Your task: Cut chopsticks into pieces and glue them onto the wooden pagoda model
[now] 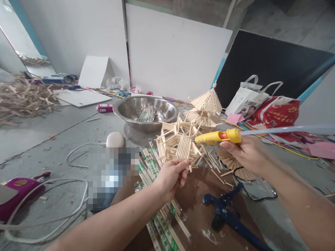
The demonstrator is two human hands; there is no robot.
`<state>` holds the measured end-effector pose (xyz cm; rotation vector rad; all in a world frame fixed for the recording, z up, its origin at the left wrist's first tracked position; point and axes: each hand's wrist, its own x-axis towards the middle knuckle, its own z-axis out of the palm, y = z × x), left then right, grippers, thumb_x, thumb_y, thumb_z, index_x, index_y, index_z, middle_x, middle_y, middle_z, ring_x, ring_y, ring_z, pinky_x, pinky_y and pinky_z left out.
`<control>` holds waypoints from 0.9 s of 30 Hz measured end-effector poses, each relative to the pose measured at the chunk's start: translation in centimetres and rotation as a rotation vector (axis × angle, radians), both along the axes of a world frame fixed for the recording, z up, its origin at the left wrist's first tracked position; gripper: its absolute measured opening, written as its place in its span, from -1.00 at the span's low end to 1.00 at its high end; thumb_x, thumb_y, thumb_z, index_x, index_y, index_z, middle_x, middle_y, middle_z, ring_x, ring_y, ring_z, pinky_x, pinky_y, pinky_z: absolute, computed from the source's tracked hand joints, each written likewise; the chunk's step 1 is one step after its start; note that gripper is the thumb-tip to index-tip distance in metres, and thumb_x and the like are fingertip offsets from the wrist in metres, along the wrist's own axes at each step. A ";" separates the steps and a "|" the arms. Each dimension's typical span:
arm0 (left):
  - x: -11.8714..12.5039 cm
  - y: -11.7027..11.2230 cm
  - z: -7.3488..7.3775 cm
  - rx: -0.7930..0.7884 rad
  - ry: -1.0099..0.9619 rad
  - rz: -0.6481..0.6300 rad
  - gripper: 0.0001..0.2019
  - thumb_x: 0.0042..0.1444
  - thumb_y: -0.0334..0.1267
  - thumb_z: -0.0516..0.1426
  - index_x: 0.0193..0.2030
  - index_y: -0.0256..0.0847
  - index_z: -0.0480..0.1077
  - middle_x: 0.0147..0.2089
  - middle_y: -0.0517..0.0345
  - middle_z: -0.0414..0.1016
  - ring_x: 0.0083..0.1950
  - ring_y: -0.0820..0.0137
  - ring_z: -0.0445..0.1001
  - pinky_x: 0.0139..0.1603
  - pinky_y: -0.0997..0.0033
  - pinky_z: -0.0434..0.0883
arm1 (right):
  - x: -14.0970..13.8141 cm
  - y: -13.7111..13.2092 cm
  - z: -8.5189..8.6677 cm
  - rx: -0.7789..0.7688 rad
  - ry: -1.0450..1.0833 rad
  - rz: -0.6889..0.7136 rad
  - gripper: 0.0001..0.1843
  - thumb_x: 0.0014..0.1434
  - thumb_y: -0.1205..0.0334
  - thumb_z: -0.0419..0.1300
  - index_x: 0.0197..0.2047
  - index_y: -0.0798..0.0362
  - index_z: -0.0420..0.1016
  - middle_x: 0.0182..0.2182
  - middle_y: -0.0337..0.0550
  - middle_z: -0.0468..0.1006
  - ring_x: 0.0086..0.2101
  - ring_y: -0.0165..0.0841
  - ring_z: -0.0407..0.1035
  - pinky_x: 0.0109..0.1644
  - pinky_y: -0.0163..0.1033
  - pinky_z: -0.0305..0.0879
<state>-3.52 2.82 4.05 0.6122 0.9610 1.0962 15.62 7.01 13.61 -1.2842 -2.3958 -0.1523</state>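
My left hand (174, 177) pinches the lower edge of a flat panel of chopsticks (184, 146) laid side by side. Behind the panel is an open framework of crossed chopsticks (164, 137); whether the two are joined I cannot tell. My right hand (244, 153) is wrapped round a yellow hot glue gun (218, 137), a clear glue stick (277, 130) running out of its back. The gun's nozzle points left, close to the panel's right edge. Farther back rises a cone-shaped chopstick roof (208, 101).
Wrapped chopsticks (150, 165) lie beside my left hand. Blue cutters (230, 216) rest on the brown board (193, 202). A metal basin (123, 113) holds more packets. Around are a white cable (83, 195), a purple device (21, 193), a paper bag (246, 96) and a stick pile (23, 101).
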 end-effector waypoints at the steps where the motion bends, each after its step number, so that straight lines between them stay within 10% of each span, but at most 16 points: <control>1: 0.0 0.0 -0.1 -0.003 -0.010 0.001 -0.82 -0.12 -0.20 0.15 -0.50 -0.27 0.27 -0.76 0.36 0.18 -0.79 0.64 0.08 -0.77 0.61 -0.02 | 0.1 -0.2 0.1 -0.026 0.017 0.014 -0.53 0.10 -0.12 -0.14 -0.42 -0.02 0.47 -0.57 -0.19 0.50 -0.51 -0.28 0.39 -0.53 -0.25 0.22; 27: -0.1 0.1 -0.4 0.032 0.024 0.021 -0.75 -0.08 -0.12 0.12 -0.42 -0.31 0.33 -0.76 0.36 0.15 -0.79 0.64 0.07 -0.72 0.60 -0.07 | -2.3 -2.2 0.7 -0.080 -0.310 -0.118 -0.42 0.08 -0.22 -0.23 -0.34 0.00 0.44 -0.55 -0.14 0.50 -0.54 -0.28 0.38 -0.59 -0.27 0.11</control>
